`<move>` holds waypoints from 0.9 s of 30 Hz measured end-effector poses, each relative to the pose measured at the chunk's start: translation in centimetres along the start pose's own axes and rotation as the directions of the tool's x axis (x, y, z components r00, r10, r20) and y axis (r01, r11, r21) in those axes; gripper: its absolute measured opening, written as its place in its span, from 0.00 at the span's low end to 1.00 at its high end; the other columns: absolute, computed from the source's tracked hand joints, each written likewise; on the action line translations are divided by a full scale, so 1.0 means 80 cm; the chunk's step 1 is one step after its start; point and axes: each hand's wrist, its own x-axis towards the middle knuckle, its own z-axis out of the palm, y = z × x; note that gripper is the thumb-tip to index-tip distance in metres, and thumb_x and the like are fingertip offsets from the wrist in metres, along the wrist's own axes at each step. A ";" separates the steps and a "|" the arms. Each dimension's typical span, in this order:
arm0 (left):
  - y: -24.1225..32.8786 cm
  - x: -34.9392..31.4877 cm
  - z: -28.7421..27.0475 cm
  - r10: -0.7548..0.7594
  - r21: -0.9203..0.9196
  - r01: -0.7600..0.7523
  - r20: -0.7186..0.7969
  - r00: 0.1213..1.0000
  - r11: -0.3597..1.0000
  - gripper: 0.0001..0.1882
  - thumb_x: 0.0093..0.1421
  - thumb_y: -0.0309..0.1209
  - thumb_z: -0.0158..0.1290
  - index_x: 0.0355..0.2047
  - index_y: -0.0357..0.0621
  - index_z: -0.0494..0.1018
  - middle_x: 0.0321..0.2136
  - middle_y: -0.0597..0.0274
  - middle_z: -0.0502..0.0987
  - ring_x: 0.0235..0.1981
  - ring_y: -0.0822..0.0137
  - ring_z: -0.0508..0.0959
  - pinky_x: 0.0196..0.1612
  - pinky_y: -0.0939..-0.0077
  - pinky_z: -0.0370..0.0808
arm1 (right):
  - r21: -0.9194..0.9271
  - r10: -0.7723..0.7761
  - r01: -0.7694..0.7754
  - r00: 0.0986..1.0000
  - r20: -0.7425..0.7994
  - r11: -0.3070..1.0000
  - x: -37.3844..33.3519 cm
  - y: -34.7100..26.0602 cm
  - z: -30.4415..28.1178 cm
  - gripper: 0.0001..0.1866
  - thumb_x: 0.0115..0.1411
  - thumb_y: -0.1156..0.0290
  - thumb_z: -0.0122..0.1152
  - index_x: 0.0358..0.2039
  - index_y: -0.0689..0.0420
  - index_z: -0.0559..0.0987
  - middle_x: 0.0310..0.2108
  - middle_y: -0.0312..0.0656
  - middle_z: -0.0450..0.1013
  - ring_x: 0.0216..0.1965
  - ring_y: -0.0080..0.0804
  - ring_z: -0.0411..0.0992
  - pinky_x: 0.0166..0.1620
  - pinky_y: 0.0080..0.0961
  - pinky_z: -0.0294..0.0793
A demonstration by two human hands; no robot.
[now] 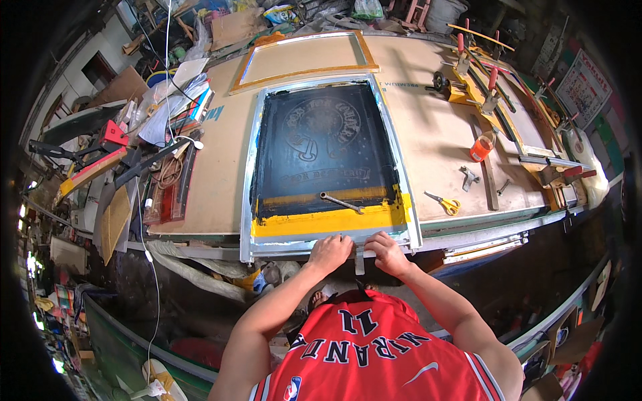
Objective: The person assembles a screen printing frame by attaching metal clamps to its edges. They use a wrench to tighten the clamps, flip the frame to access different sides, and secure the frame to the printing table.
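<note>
A screen-printing frame (251,167) lies on the table in front of me, its dark mesh (321,174) bearing a faint round design and bordered by yellow at the near end. Resting across that yellow band is a metal spanner (342,203). At the frame's near rail, my left hand (332,254) is closed, fingers curled against the edge. My right hand (388,255) is also curled there, thumb and fingers pinched together close to a short grey strip (360,262) that hangs from the rail between the hands. What either hand grips is hidden.
A wooden frame (368,53) lies behind. To the right are yellow-handled scissors (447,202), a metal clamp piece (469,178), an orange jar (481,148) and long clamps (491,100). Tools, cables and a red-handled squeegee (93,174) crowd the left. A white cord (144,220) hangs there.
</note>
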 end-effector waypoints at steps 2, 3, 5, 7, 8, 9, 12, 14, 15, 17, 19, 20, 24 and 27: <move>-0.001 -0.004 0.000 -0.002 -0.031 -0.001 -0.078 0.997 1.000 0.11 0.65 0.37 0.52 0.33 0.43 0.71 0.26 0.50 0.78 0.29 0.48 0.81 0.29 0.53 0.79 | 0.010 -0.006 0.006 1.000 -0.011 1.000 0.000 -0.002 0.000 0.24 0.32 0.85 0.58 0.36 0.59 0.78 0.42 0.42 0.75 0.46 0.47 0.71 0.49 0.39 0.73; -0.001 -0.005 0.000 -0.003 -0.041 0.000 -0.084 0.996 0.999 0.11 0.65 0.37 0.53 0.33 0.43 0.71 0.27 0.50 0.78 0.29 0.48 0.81 0.30 0.53 0.79 | 0.015 -0.009 0.010 1.000 -0.016 1.000 0.000 -0.003 0.000 0.24 0.32 0.85 0.58 0.36 0.59 0.78 0.42 0.42 0.75 0.47 0.47 0.71 0.49 0.39 0.73; -0.001 -0.006 0.000 -0.004 -0.061 -0.002 -0.099 0.995 0.998 0.11 0.65 0.37 0.53 0.33 0.42 0.71 0.28 0.50 0.78 0.30 0.48 0.81 0.31 0.54 0.79 | 0.007 -0.036 0.036 0.999 0.020 0.999 0.001 -0.001 -0.001 0.23 0.33 0.84 0.59 0.36 0.59 0.78 0.42 0.43 0.75 0.47 0.48 0.71 0.50 0.39 0.73; 0.000 -0.006 -0.001 -0.003 -0.075 -0.004 -0.099 0.995 0.997 0.11 0.64 0.37 0.53 0.33 0.42 0.70 0.28 0.49 0.77 0.30 0.47 0.81 0.31 0.54 0.79 | -0.001 -0.071 0.071 0.997 0.033 0.997 0.000 0.002 0.000 0.22 0.33 0.83 0.60 0.35 0.60 0.78 0.42 0.43 0.75 0.47 0.48 0.71 0.51 0.39 0.73; 0.001 -0.006 -0.001 -0.002 -0.083 -0.006 -0.100 0.995 0.997 0.11 0.64 0.36 0.53 0.33 0.42 0.70 0.29 0.49 0.77 0.31 0.47 0.80 0.32 0.53 0.79 | -0.005 -0.092 0.092 0.995 0.028 0.996 -0.001 0.005 0.002 0.22 0.33 0.83 0.60 0.35 0.60 0.78 0.41 0.43 0.75 0.47 0.48 0.71 0.50 0.39 0.73; 0.001 -0.007 0.001 0.006 -0.093 -0.016 -0.110 0.994 0.996 0.11 0.65 0.37 0.53 0.33 0.42 0.70 0.29 0.49 0.77 0.30 0.47 0.80 0.31 0.54 0.79 | -0.008 -0.113 0.113 0.993 0.024 0.994 -0.003 0.007 0.004 0.21 0.33 0.83 0.60 0.34 0.60 0.78 0.41 0.43 0.75 0.47 0.48 0.71 0.50 0.39 0.74; -0.002 -0.005 0.009 -0.029 -0.148 0.010 -0.124 0.992 0.989 0.11 0.65 0.37 0.52 0.34 0.42 0.69 0.29 0.48 0.77 0.30 0.46 0.80 0.30 0.54 0.79 | 0.046 -0.031 0.032 0.999 -0.029 0.998 0.003 0.004 0.004 0.19 0.35 0.84 0.60 0.34 0.60 0.78 0.38 0.43 0.76 0.45 0.47 0.72 0.49 0.39 0.74; -0.001 -0.002 0.011 -0.124 -0.217 0.100 -0.099 0.987 0.971 0.11 0.65 0.36 0.53 0.34 0.41 0.69 0.30 0.48 0.77 0.31 0.44 0.80 0.31 0.53 0.78 | 0.076 0.117 -0.108 0.983 -0.138 0.991 0.009 0.006 0.009 0.18 0.39 0.86 0.58 0.35 0.61 0.79 0.36 0.44 0.77 0.43 0.47 0.73 0.48 0.38 0.74; -0.005 0.002 0.014 -0.151 -0.251 0.115 -0.130 0.980 0.961 0.10 0.65 0.35 0.53 0.34 0.40 0.70 0.31 0.47 0.77 0.32 0.43 0.80 0.32 0.52 0.78 | 0.097 0.192 -0.176 0.963 -0.190 0.980 0.012 0.007 0.011 0.18 0.41 0.87 0.57 0.35 0.61 0.80 0.35 0.45 0.77 0.42 0.47 0.74 0.47 0.38 0.74; -0.018 0.014 0.025 -0.213 -0.323 0.145 -0.188 0.959 0.935 0.10 0.64 0.34 0.53 0.35 0.39 0.70 0.32 0.46 0.77 0.33 0.42 0.80 0.33 0.51 0.77 | -0.012 0.311 -0.315 0.942 -0.127 0.949 0.031 0.014 0.008 0.16 0.45 0.86 0.56 0.36 0.61 0.81 0.34 0.46 0.77 0.42 0.48 0.74 0.47 0.38 0.74; -0.027 0.030 0.028 -0.225 -0.270 0.181 -0.142 0.964 0.946 0.08 0.63 0.32 0.53 0.36 0.39 0.70 0.33 0.46 0.77 0.34 0.42 0.80 0.34 0.50 0.77 | -0.091 0.367 -0.377 0.924 -0.109 0.922 0.043 0.031 0.011 0.13 0.51 0.85 0.55 0.36 0.61 0.81 0.34 0.49 0.77 0.42 0.49 0.75 0.48 0.39 0.73; -0.028 0.041 0.023 -0.227 -0.241 0.193 -0.122 0.966 0.951 0.08 0.63 0.31 0.53 0.36 0.40 0.70 0.33 0.45 0.77 0.34 0.42 0.80 0.35 0.49 0.77 | -0.090 0.374 -0.388 0.917 -0.138 0.917 0.048 0.038 0.014 0.12 0.51 0.85 0.55 0.36 0.62 0.81 0.34 0.49 0.77 0.42 0.50 0.75 0.48 0.40 0.74; -0.033 0.061 0.024 -0.299 -0.205 0.278 -0.081 0.951 0.939 0.16 0.59 0.27 0.53 0.49 0.43 0.72 0.40 0.45 0.76 0.39 0.42 0.79 0.39 0.50 0.78 | -0.111 0.293 -0.342 0.902 -0.317 0.933 0.068 0.027 0.017 0.08 0.55 0.82 0.60 0.37 0.63 0.80 0.36 0.50 0.77 0.42 0.51 0.75 0.47 0.41 0.74; -0.032 0.056 0.028 -0.306 -0.316 0.257 -0.117 0.945 0.913 0.20 0.57 0.23 0.53 0.51 0.42 0.71 0.41 0.46 0.75 0.41 0.44 0.79 0.42 0.51 0.77 | -0.133 0.315 -0.393 0.862 -0.397 0.910 0.052 0.002 0.013 0.07 0.57 0.76 0.64 0.36 0.64 0.78 0.34 0.52 0.78 0.36 0.49 0.78 0.40 0.38 0.77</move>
